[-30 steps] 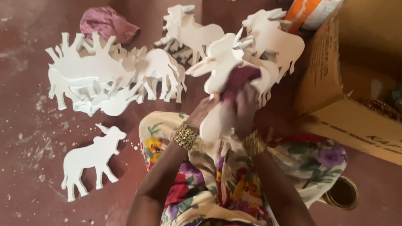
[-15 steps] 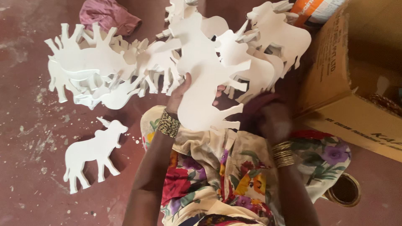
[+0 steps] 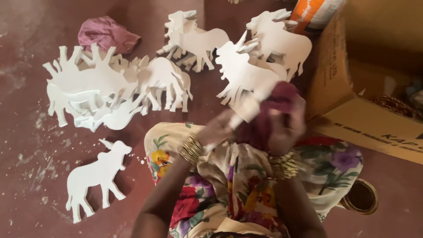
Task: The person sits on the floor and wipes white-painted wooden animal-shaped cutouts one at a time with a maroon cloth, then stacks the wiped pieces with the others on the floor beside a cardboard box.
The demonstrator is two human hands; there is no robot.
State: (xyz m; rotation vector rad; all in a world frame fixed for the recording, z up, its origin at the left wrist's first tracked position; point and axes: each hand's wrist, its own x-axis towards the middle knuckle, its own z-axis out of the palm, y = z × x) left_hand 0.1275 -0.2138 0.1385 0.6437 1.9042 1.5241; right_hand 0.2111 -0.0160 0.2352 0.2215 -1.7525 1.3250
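Note:
My left hand (image 3: 218,130), with gold bangles at the wrist, grips the lower end of a flat white animal cutout (image 3: 244,77) that leans away from me over my lap. My right hand (image 3: 286,128), also bangled, presses a dark maroon cloth (image 3: 275,103) against that cutout. Both hands are blurred by motion. A floral garment (image 3: 238,180) covers my knees beneath them.
Piles of white animal cutouts (image 3: 110,86) lie on the reddish floor ahead, one single cutout (image 3: 94,174) lies at left. A crumpled pink cloth (image 3: 108,33) sits at the back left. An open cardboard box (image 3: 365,119) stands right, an orange-white container (image 3: 315,13) behind it, a round tin (image 3: 361,196) near my knee.
The cutout, held broad and upright before my chest half a second ago, is now lower and tilted away. My right hand has come up with the maroon cloth onto it.

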